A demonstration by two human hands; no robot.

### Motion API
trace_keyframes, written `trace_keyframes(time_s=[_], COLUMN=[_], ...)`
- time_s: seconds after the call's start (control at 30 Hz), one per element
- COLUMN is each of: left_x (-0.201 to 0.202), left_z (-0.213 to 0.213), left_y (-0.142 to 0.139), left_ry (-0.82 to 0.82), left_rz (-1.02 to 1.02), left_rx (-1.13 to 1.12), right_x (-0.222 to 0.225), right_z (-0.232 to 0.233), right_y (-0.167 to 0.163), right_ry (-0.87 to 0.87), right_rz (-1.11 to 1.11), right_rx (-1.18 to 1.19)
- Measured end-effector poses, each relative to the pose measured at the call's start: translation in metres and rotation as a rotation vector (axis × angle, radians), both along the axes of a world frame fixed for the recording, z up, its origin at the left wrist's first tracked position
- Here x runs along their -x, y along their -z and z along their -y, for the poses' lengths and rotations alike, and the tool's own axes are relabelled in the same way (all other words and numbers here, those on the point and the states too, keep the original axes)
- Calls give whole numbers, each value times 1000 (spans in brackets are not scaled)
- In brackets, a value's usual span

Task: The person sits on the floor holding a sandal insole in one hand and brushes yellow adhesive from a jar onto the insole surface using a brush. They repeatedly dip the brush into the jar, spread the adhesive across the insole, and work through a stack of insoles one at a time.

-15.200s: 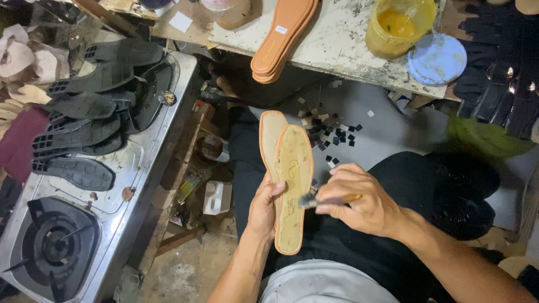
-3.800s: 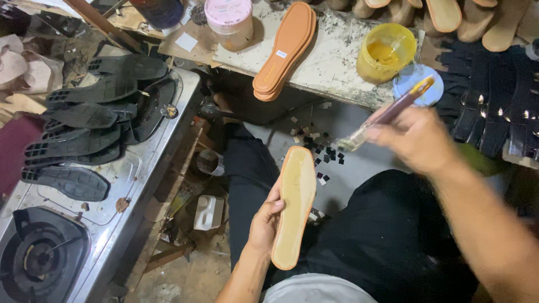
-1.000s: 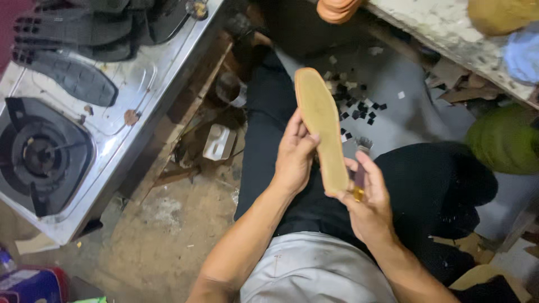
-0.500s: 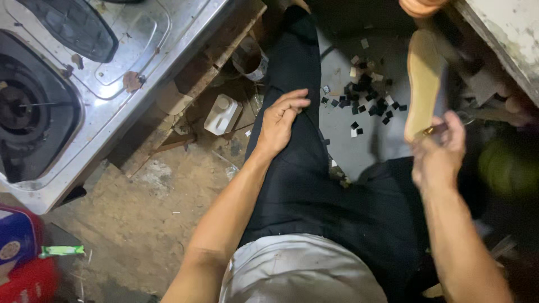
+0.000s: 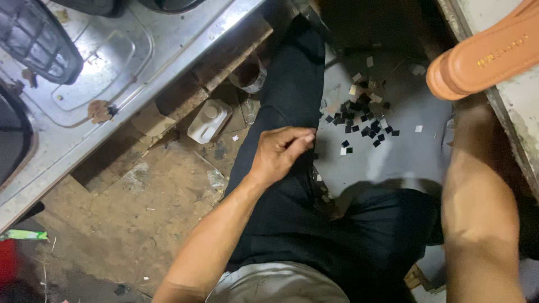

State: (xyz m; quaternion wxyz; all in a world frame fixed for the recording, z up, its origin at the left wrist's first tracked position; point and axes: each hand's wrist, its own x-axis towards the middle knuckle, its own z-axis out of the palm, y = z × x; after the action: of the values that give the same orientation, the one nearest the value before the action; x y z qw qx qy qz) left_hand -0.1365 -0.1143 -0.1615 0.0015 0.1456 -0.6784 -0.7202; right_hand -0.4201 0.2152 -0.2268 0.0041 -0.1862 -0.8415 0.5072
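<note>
The left hand rests on the person's left thigh, on the black trousers. Its fingers are loosely curled, thumb tip meeting the fingertips, and it holds nothing visible. The right forearm runs up the right side of the view toward the workbench; the right hand itself is out of view beyond the bench edge, so whether it grips anything cannot be told.

A stack of flat orange-tan shoe soles lies on the pale, stained workbench top at upper right, the rounded end overhanging the bench edge, directly above the right forearm.

On the grey floor between the knees lies a scatter of small square black and white offcuts. Just left of the left leg stands a small white plastic bottle with a cap, beside a wooden frame. A stainless-steel gas stove top fills the upper left; a black ribbed rubber outsole lies on it. The bare dirt floor is at lower left.
</note>
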Motion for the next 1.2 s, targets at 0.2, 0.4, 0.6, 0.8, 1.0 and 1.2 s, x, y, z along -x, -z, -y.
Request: trace_keyframes(time_s=[0.2, 0.4, 0.6, 0.8, 1.0, 1.2], left_x=[8, 7, 4, -8, -23, -42], left_z=[-5, -4, -5, -15, -35, -55], left_y=[4, -9, -16, -11, -1, 24], left_ry=[19, 7, 17, 60, -27, 57], left_rz=[-44, 17, -185, -115, 0, 84], left_rx=[76, 126, 112, 169, 271, 549], right_x=[36, 20, -73, -217, -311, -344], right_z=[16, 6, -31, -43, -48, -49], right_y=[13, 26, 44, 48, 23, -20], right_ry=[-58, -106, -195, -137, -142, -235], right_rz=[-4, -18, -54, 230, 385, 249], right_rx=[-146, -240, -232, 92, 262, 131])
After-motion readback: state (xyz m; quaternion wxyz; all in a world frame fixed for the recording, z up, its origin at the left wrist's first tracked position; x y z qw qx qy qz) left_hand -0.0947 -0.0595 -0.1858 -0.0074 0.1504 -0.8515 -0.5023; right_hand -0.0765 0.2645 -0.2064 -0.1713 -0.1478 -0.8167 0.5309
